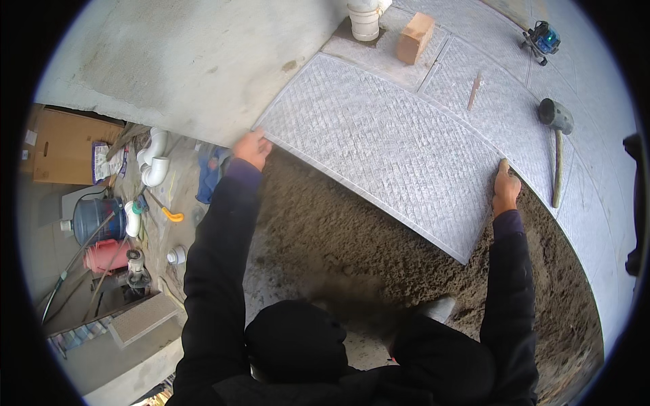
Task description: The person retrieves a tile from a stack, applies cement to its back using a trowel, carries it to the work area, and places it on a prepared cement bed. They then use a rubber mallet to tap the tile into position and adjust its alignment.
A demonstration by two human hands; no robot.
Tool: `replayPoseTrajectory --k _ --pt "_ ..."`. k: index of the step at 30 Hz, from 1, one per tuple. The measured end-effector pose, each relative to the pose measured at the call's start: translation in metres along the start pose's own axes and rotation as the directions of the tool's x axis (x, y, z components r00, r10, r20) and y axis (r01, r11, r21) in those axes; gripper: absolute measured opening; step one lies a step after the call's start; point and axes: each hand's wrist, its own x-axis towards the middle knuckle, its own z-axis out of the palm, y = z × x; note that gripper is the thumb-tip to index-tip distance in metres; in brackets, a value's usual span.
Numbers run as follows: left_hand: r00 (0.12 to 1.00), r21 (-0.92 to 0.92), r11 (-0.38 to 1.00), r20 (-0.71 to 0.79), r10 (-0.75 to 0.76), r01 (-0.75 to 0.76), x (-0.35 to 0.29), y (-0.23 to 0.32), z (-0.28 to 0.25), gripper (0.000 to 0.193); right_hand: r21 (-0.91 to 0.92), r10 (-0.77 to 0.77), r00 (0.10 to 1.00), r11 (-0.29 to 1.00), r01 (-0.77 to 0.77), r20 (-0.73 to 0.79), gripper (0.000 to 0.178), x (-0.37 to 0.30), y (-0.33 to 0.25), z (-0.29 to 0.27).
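Note:
A large rectangular grey floor tile (379, 145) with a rough, ridged surface is held between my two hands over a bed of damp brown sand or mortar (318, 223). My left hand (252, 149) is closed on its left end, close to the pale wall. On the right end, my right hand (506, 188) grips the edge with the thumb on top. Beyond the far edge lie other textured grey tiles (460, 74). Whether the far side rests on the bed is hidden beneath the tile.
A rubber mallet (556, 118), a thin stick-like piece (474, 91), a brick-like block (415, 38) and a laser level (542, 40) stand or lie on the tiles. A white pipe (365, 20) rises by the wall. Left are pipe elbows (154, 162), a water jug (98, 220) and a red container (107, 256).

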Motion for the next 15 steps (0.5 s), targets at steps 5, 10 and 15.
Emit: replayPoseTrajectory --k 5,10,15 --pt "0.991 -0.009 0.996 -0.096 0.088 -0.089 -0.049 0.008 -0.015 0.022 0.268 0.031 0.97 0.959 -0.097 0.242 0.066 0.011 0.008 -0.006" --pt "0.99 -0.014 1.0 -0.141 -0.022 0.02 -0.15 0.007 -0.058 0.02 0.276 -0.017 0.923 0.956 -0.097 0.384 0.073 0.005 0.007 -0.061" --pt "0.953 -0.081 0.986 -0.254 -0.164 0.148 -0.306 0.01 -0.109 0.024 -0.031 0.164 0.826 0.984 -0.175 0.539 0.077 -0.05 -0.021 -0.186"
